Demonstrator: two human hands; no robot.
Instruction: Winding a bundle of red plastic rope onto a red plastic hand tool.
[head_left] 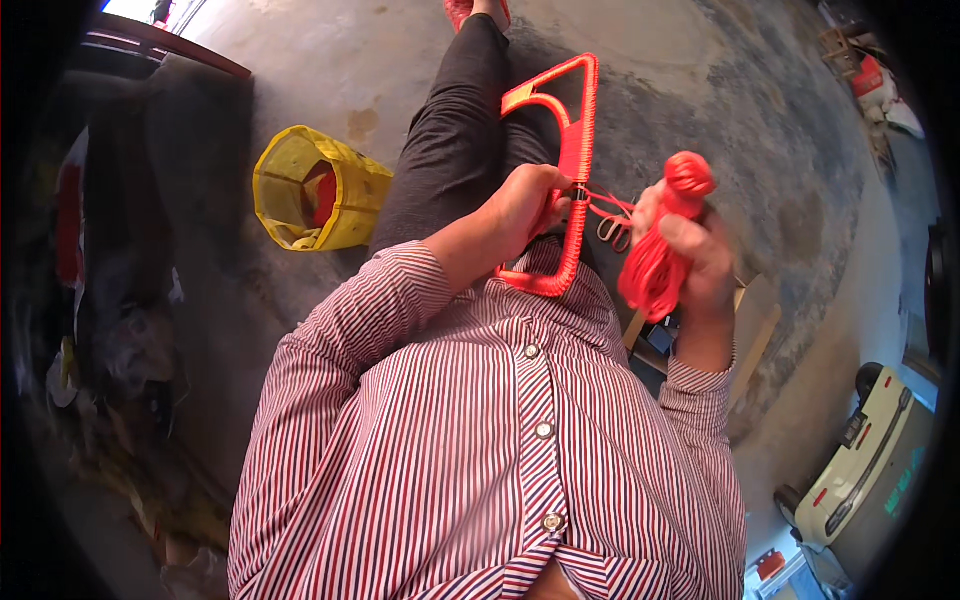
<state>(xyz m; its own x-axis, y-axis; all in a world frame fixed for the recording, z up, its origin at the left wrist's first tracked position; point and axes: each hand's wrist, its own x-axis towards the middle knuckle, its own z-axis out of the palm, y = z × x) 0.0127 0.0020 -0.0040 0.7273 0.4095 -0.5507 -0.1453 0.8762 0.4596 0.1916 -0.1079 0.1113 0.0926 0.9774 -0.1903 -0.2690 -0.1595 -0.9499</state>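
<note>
My left hand is closed on a red, cord-wrapped frame with rounded corners, held over my lap. A short dark stretch of the frame shows by my fingertips, between wrapped parts. Off to the right, my right hand grips a bundle of red cord, its knob-like wound end sticking up above the fingers. Thin red strands run from the dark stretch to the bundle. Partly behind the strands is a pair of scissors, of which I see mainly the handle loops.
A yellow basket with something red inside stands left of my legs. Low at my right, a box is partly hidden by my arm. A pale wheeled case-like object lies farther right. Dark clutter lines the left side.
</note>
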